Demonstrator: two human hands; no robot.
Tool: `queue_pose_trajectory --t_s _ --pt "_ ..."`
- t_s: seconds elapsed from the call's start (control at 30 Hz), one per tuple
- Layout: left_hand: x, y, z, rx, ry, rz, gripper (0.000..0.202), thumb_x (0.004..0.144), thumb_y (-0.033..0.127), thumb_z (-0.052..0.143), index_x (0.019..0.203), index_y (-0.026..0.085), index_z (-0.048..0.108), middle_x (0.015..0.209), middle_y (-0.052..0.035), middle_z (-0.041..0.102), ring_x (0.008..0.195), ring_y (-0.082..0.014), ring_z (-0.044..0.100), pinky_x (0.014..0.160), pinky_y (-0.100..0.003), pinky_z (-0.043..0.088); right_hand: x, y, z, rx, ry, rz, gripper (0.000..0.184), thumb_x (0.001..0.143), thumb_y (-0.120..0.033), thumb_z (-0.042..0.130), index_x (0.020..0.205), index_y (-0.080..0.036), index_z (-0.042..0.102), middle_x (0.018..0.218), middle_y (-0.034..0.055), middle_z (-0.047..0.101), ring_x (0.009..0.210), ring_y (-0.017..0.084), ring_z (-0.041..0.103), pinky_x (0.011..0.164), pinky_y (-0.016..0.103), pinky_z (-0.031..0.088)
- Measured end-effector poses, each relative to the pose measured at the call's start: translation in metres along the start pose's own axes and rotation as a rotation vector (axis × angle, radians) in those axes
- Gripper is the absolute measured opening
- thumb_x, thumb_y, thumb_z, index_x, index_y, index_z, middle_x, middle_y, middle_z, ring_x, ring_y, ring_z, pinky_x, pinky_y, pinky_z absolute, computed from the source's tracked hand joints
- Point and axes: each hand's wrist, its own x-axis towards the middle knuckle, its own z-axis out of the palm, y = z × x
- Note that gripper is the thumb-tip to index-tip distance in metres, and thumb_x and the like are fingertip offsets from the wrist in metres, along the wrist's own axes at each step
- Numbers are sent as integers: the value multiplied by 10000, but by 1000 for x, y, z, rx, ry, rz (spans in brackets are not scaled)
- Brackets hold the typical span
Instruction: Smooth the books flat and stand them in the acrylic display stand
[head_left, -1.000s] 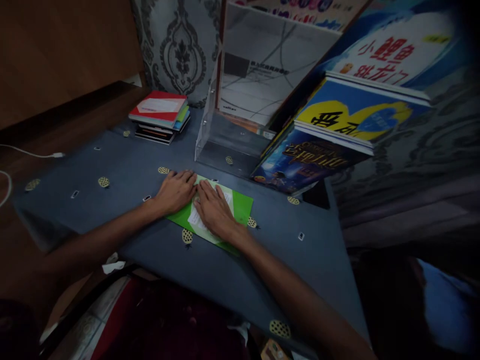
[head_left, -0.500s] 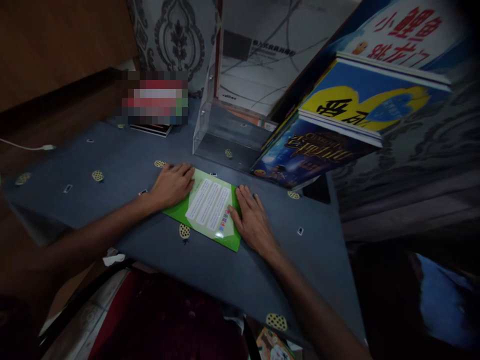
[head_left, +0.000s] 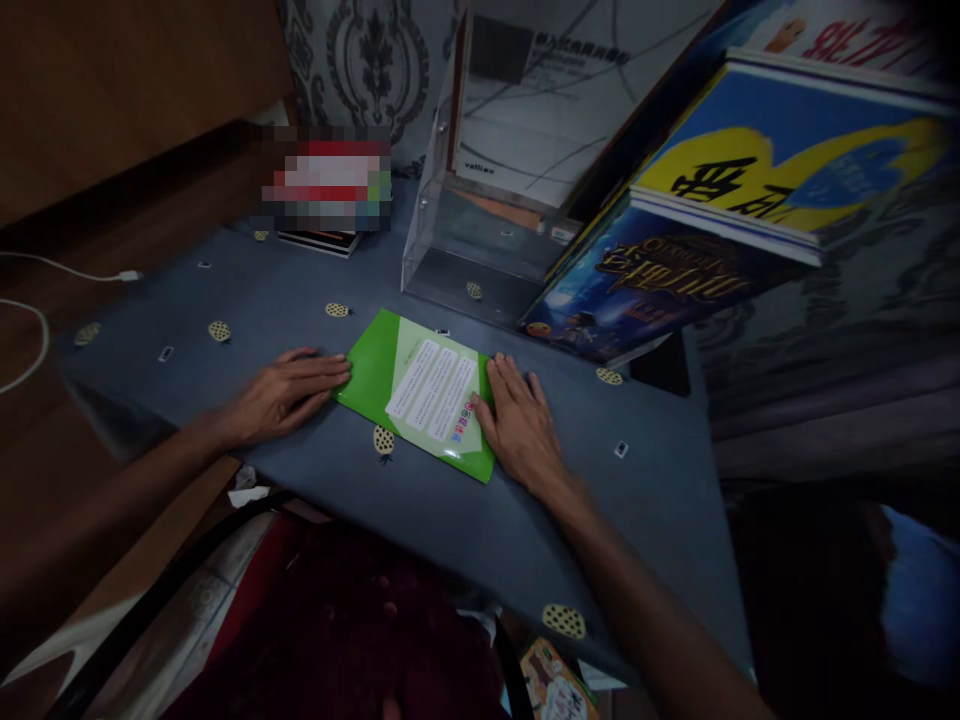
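Note:
A thin green book (head_left: 367, 372) lies flat on the dark blue-grey tablecloth, with pale text panels on the cover facing up. My left hand (head_left: 289, 395) rests at the book's left edge, its fingertips touching the green border and its fingers stretched out. On the opposite side, my right hand (head_left: 521, 420) lies flat along the right edge, thumb over the cover and fingers extended. Neither hand is wrapped around the book.
Behind the book stands a clear acrylic rack (head_left: 424, 240) holding several picture books, among them a dark blue one (head_left: 630, 280) and a blue-and-yellow one (head_left: 780, 150). A book stack (head_left: 319, 243) sits back left. A white cable (head_left: 82, 265) hangs at the left.
My left hand has slid left off the book's cover to its left edge, uncovering the green corner. My right hand stays at the right edge. The camera view has shifted slightly.

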Motion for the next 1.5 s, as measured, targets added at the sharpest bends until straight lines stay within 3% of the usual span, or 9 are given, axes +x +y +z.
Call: queue_pose_trajectory --t_s 0.13,0.27,0.6,0.73,0.87,1.0,1.2,1.33,1.5 --pt "-10 13 0 -10 26 29 397 1027 322 416 1319 259 678 1373 -76 676 1312 -228 622 1182 -504 416 1 0 1 1 18 5 616 1053 -459 342 1554 -108 407 1608 191 417 1519 326 347 1248 613 232" --pt "4 27 4 -15 -36 129 392 1032 290 434 1360 256 647 1376 -66 677 1334 -222 603 1200 -499 398 2 -1 0 -3 16 7 610 1052 -450 337 1544 -98 421 1605 193 421 1516 322 353 1247 598 246" --pt "59 49 19 83 -155 175 437 1044 388 463 1418 202 590 1486 -117 585 1394 -274 536 1178 -519 416 4 4 -2 92 8 26 581 1040 -442 354 1532 -152 462 1614 134 423 1521 305 349 1247 596 248" --pt "83 72 31 124 -253 221 537 1046 453 461 1493 158 497 1591 -142 454 1491 -289 409 1234 -499 325 9 20 -11 261 -10 17 574 1055 -451 286 1496 -159 511 1554 122 515 1464 272 448 1230 536 315" --pt "106 96 44 100 -335 294 557 1061 457 420 1549 189 410 1639 -110 385 1525 -253 350 1270 -470 231 13 34 -24 479 -40 20 634 1060 -553 263 1570 -200 393 1487 111 590 1408 250 519 1195 506 378" --pt "131 103 54 97 -351 342 511 1073 402 383 1543 205 420 1624 -103 415 1507 -245 378 1243 -453 242 13 36 -31 572 -27 50 621 1067 -569 278 1584 -234 362 1466 94 612 1419 243 509 1214 516 347" --pt "166 99 65 134 -267 367 474 1065 331 381 1490 149 488 1542 -162 513 1380 -276 519 1099 -433 363 15 40 -28 681 28 79 584 1086 -483 268 1595 -198 305 1533 122 542 1376 207 558 1171 446 432" --pt "170 101 68 129 -228 390 456 1060 321 394 1451 132 532 1492 -171 562 1335 -287 556 1069 -440 374 15 46 -24 708 25 44 640 1059 -585 311 1583 -219 337 1533 120 542 1401 220 530 1199 465 394" --pt "140 107 64 38 -242 486 456 1073 325 373 1478 172 517 1534 -143 530 1411 -272 499 1124 -464 357 16 49 -19 663 31 -22 742 1004 -710 329 1559 -222 397 1556 118 515 1428 245 496 1219 483 359"
